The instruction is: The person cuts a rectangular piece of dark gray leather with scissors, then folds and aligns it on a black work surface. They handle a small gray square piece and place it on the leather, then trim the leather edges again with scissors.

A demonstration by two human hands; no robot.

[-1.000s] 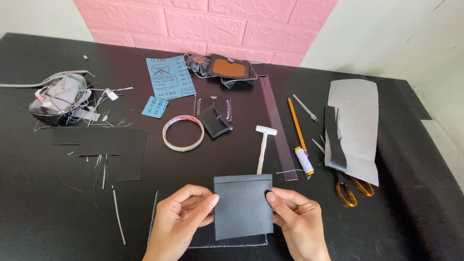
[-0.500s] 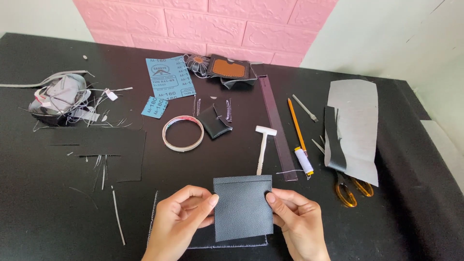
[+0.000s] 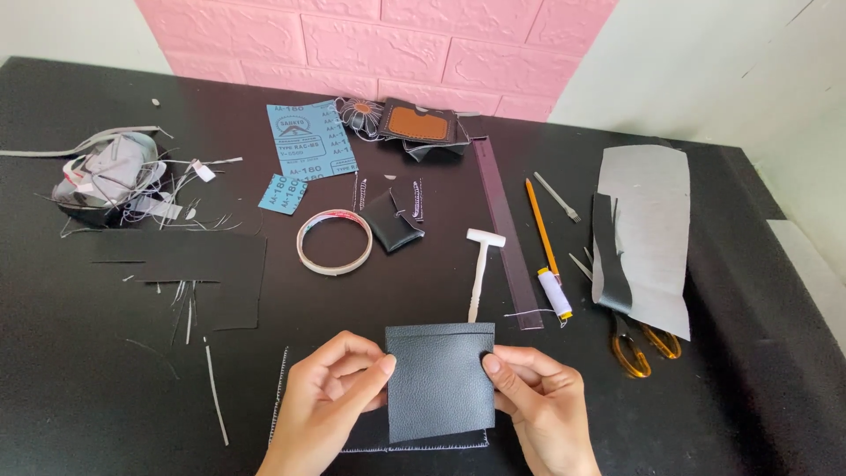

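I see both hands low at the near edge of the black surface (image 3: 106, 388), holding one dark leather panel (image 3: 439, 381) between them. The left hand (image 3: 330, 401) pinches the panel's left edge, thumb on top near the upper corner and fingers curled beneath; its grip is closed on the leather. The right hand (image 3: 542, 401) does the same on the right edge, thumb pressed on the face of the panel, so that grip is clamped on it too. The panel sits squarely between the two grips, roughly upright to my view, its grained face toward me. Under it lies a second dark piece with a stitched border (image 3: 352, 441), showing out at the left and along the bottom.

Just beyond the panel's top edge a white T-shaped tool (image 3: 480, 264) lies with its handle pointing at the panel. To its right are a long dark ruler (image 3: 502, 225), an orange pencil (image 3: 540, 225) and a white thread spool (image 3: 555, 293). Toward the right edge a grey sheet (image 3: 648, 220) covers part of the orange-handled scissors (image 3: 639, 345). Near the middle lie a tape ring (image 3: 334, 241) and a small folded black piece (image 3: 392, 225). Blue sandpaper sheets (image 3: 308, 141) and a brown-faced wallet (image 3: 419, 123) lie near the far edge, with a heap of grey scraps (image 3: 110, 176) at the far left and a flat black leather offcut (image 3: 203, 269) nearer.
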